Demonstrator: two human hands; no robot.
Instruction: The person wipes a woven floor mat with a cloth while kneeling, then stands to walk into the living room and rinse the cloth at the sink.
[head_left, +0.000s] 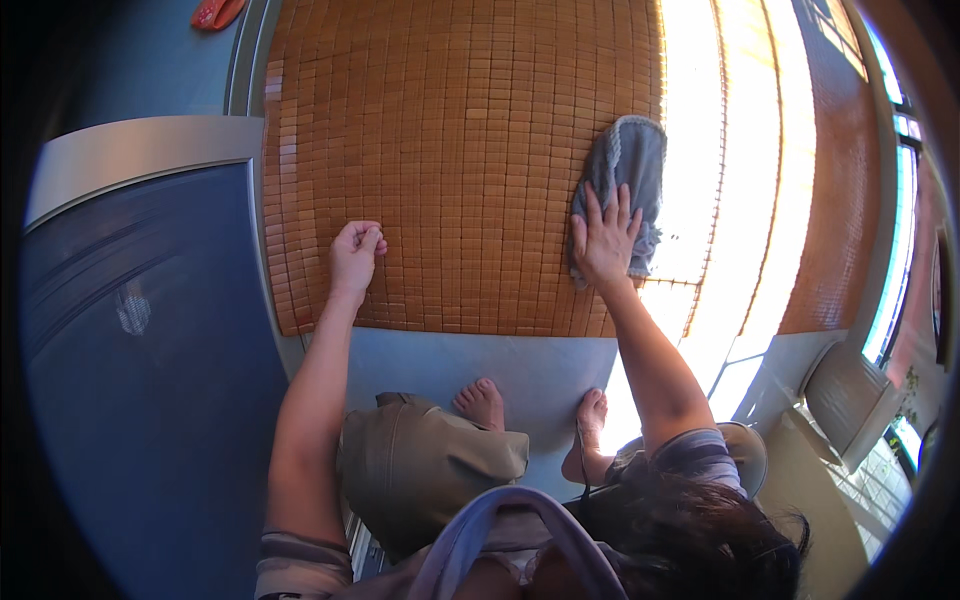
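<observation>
My right hand lies flat with its fingers spread on a grey cloth, pressing it against a brown mat of small bamboo-like tiles. One long side of the cloth has a pale, rope-like edging. On the mat's left part is my left hand, its fingers curled in; nothing shows in it. Whether its knuckles rest on the mat or hover just above cannot be told.
Bright sunlight falls across the mat's right side. A dark blue panel in a metallic frame stands at left. My bare feet are on the grey floor. An orange slipper-like item lies far left; a beige chair-like piece stands right.
</observation>
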